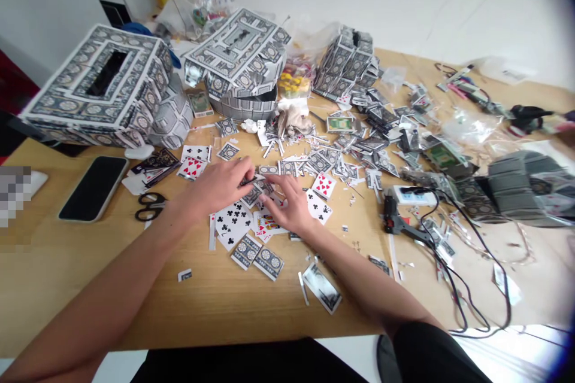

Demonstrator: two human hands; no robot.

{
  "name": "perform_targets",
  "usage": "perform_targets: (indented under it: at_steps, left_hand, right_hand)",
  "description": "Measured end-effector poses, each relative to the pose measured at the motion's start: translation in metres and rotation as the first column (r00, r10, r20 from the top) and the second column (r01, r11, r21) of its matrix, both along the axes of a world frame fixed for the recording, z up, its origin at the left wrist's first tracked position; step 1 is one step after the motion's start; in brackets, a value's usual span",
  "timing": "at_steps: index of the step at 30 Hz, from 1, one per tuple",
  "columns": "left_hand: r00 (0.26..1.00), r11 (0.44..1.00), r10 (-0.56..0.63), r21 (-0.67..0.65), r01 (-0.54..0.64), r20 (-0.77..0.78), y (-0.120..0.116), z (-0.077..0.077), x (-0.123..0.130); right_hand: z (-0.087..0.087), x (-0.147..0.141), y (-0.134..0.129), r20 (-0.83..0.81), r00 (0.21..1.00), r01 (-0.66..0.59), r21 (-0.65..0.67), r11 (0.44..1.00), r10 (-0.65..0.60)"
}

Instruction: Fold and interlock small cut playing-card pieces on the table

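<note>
Both hands meet over a loose pile of playing cards at the middle of the table. My left hand (224,182) has its fingers closed on a folded card piece (251,196) with a grey patterned back. On the right side of that piece, my right hand (290,203) pinches or presses its edge with thumb and fingers. Beneath and around the hands lie face-up cards, among them a seven of clubs (232,224) and a card with red hearts (323,184). Two folded card pieces (257,256) rest just in front.
Card-covered boxes (96,84) stand at the back left and centre. A phone (93,188) and black scissors (151,206) lie at left. Card scraps (323,158) spread behind the hands. A glue gun (398,221), a power strip (415,195) and black cables are at right.
</note>
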State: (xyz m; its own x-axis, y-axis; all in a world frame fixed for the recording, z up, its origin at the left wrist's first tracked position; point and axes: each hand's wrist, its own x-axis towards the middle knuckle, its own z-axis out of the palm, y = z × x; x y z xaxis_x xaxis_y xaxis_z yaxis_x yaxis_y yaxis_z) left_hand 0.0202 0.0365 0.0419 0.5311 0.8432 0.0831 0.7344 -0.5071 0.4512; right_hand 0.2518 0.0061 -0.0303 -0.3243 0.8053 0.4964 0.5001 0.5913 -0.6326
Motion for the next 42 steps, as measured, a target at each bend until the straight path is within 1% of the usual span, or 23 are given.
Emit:
perform_targets:
  at_steps: [2, 4, 7, 10, 15, 19, 21, 25, 29, 31, 32, 34, 36, 37, 38, 40, 42]
  left_hand:
    - [0.997, 0.997, -0.080, 0.011, 0.080, -0.005, -0.005, -0.007, 0.009]
    - [0.990, 0.990, -0.138, 0.030, 0.138, -0.002, -0.009, -0.012, 0.016]
    - [0.987, 0.986, -0.158, 0.062, 0.158, 0.004, -0.012, -0.018, 0.020]
    - [0.986, 0.984, -0.163, 0.072, 0.160, 0.026, -0.011, -0.021, 0.020]
    - [0.993, 0.994, -0.113, 0.007, 0.113, 0.018, -0.010, -0.023, 0.019]
    - [0.996, 0.996, -0.066, -0.055, 0.070, 0.068, -0.009, -0.023, 0.018]
    - [0.995, 0.994, -0.076, -0.068, 0.080, 0.057, -0.008, -0.022, 0.017]
    - [0.995, 0.993, -0.091, -0.072, 0.089, -0.027, -0.007, -0.021, 0.017]
    - [0.998, 0.994, -0.057, -0.089, 0.058, 0.006, -0.006, -0.022, 0.018]
    - [0.999, 0.993, -0.034, -0.110, 0.035, 0.014, -0.005, -0.021, 0.016]
    - [1.000, 0.992, -0.017, -0.125, 0.017, 0.004, -0.004, -0.019, 0.015]
    - [0.999, 0.989, 0.021, -0.146, -0.027, -0.044, -0.001, -0.015, 0.009]
    - [0.992, 0.989, 0.059, -0.130, -0.073, -0.107, 0.004, -0.009, -0.001]
    - [0.988, 0.989, 0.080, -0.111, -0.095, -0.133, 0.006, -0.006, -0.006]
    - [0.983, 0.988, 0.109, -0.094, -0.124, -0.150, 0.009, -0.004, -0.012]
    - [0.974, 0.983, 0.142, -0.094, -0.160, -0.175, 0.014, -0.003, -0.023]
    - [0.971, 0.982, 0.129, -0.111, -0.153, -0.202, 0.016, -0.004, -0.032]
  right_hand:
    - [0.001, 0.001, -0.001, 0.006, 1.000, -0.022, -0.044, 0.999, 0.023]
    - [0.001, 0.001, 0.000, 0.000, 1.000, -0.018, -0.101, 0.995, 0.018]
    - [0.001, 0.002, 0.001, -0.055, 0.998, -0.030, -0.167, 0.985, 0.021]
    - [0.000, 0.001, 0.002, -0.133, 0.991, -0.043, -0.198, 0.979, 0.017]
    - [-0.003, 0.001, 0.003, -0.217, 0.975, -0.006, -0.246, 0.969, -0.049]
    - [-0.005, 0.001, 0.003, -0.239, 0.968, 0.013, -0.252, 0.968, -0.075]
    - [-0.006, 0.001, 0.003, -0.231, 0.970, 0.008, -0.253, 0.967, -0.069]
    - [-0.007, 0.001, 0.004, -0.157, 0.987, -0.027, -0.272, 0.962, -0.017]
    - [-0.009, 0.002, 0.005, -0.118, 0.993, -0.046, -0.264, 0.963, 0.016]
    - [-0.009, 0.002, 0.006, -0.115, 0.993, -0.041, -0.274, 0.961, 0.009]
    - [-0.008, 0.002, 0.007, -0.112, 0.994, -0.019, -0.291, 0.957, -0.014]
    - [-0.007, 0.002, 0.007, -0.106, 0.988, 0.068, -0.331, 0.941, -0.109]
    - [-0.005, 0.002, 0.008, -0.108, 0.969, 0.173, -0.348, 0.921, -0.222]
    - [-0.005, 0.002, 0.008, -0.120, 0.958, 0.205, -0.346, 0.916, -0.260]
    - [-0.005, 0.002, 0.008, -0.142, 0.950, 0.216, -0.339, 0.916, -0.276]
    - [-0.005, 0.002, 0.008, -0.199, 0.943, 0.195, -0.323, 0.926, -0.268]
    - [-0.007, 0.002, 0.009, -0.253, 0.932, 0.173, -0.321, 0.931, -0.260]
